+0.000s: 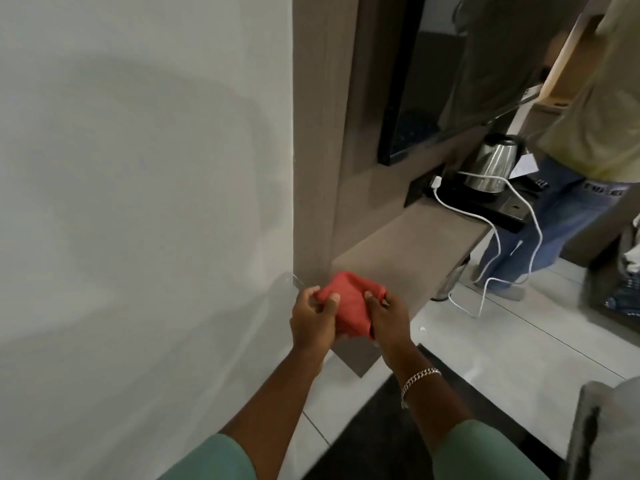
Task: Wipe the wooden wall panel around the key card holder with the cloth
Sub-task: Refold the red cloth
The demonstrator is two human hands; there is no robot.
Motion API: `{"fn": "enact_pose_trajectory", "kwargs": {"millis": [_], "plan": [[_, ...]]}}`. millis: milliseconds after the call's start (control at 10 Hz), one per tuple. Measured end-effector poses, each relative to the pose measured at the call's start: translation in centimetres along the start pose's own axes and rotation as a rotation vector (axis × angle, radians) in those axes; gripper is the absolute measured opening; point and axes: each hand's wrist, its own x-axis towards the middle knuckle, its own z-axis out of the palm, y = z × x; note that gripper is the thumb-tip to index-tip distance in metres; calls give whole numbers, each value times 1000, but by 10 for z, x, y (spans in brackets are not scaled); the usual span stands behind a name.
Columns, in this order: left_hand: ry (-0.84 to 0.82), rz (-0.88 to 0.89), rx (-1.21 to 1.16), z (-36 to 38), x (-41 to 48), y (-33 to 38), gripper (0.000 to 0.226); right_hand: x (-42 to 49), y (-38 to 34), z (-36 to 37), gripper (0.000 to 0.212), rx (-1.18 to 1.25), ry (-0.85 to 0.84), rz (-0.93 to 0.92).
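Note:
A red cloth (pixel 349 303) is bunched between both my hands, low in the middle of the head view. My left hand (pixel 313 318) pinches its left edge. My right hand (pixel 386 318), with a chain bracelet on the wrist, grips its right side. Just beyond the cloth rises the grey-brown wooden wall panel (pixel 313 133), which meets a plain white wall (pixel 138 168) on its left. No key card holder is in view.
A wooden shelf (pixel 415 244) juts from the panel, carrying a black tray (pixel 491 206), a steel kettle (pixel 493 164) and a white cable (pixel 498 244) hanging off its edge. A dark screen (pixel 405 116) is mounted above. Another person (pixel 588 133) stands at the far right. A dark mat (pixel 398 427) lies on the tiled floor.

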Motion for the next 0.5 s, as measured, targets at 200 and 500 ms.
{"fn": "enact_pose_trajectory", "kwargs": {"millis": [200,500], "plan": [[-197,-198,-204,15,35,-37,71,59,33,5,29,-85,31,51],[-192,-61,211,-17,34,-10,61,45,10,0,64,-619,-39,-73]]}}
